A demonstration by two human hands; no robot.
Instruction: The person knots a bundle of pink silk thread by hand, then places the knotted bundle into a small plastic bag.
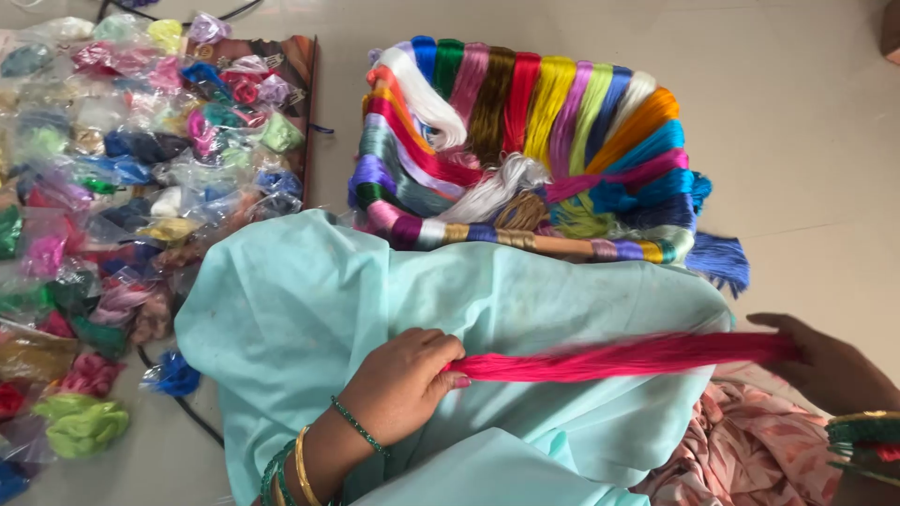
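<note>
— Head view cuts things off on the lower right: the right hand (825, 370) shows only its back and part of the wrist, with bangles at the frame edge. Can its grip be seen?

— Not clearly. One end of the pink thread bundle (619, 357) runs up to that hand and ends against it, but the fingers are mostly turned away, so whether they close on the thread cannot be told.

— And the other hand?

— The left hand (403, 379) lies knuckles up on the pale blue cloth (309, 300), its fingers (448, 367) curled narrow and pinched on the near end of the bundle. Green and gold bangles circle that wrist. The bundle stretches almost level between the two hands, lying across the cloth.

— What lies around them?

— Beyond the cloth sits a basket (562, 245) whose rim is draped all round with thread skeins in many colours; the cloth's upper fold covers its near left corner. A blue tassel (720, 260) hangs off its right side. To the left, small clear bags of coloured thread (141, 159) crowd the floor (806, 122), too jumbled to count. A pink floral fabric (741, 450) shows at the bottom right, partly under the cloth.
</note>
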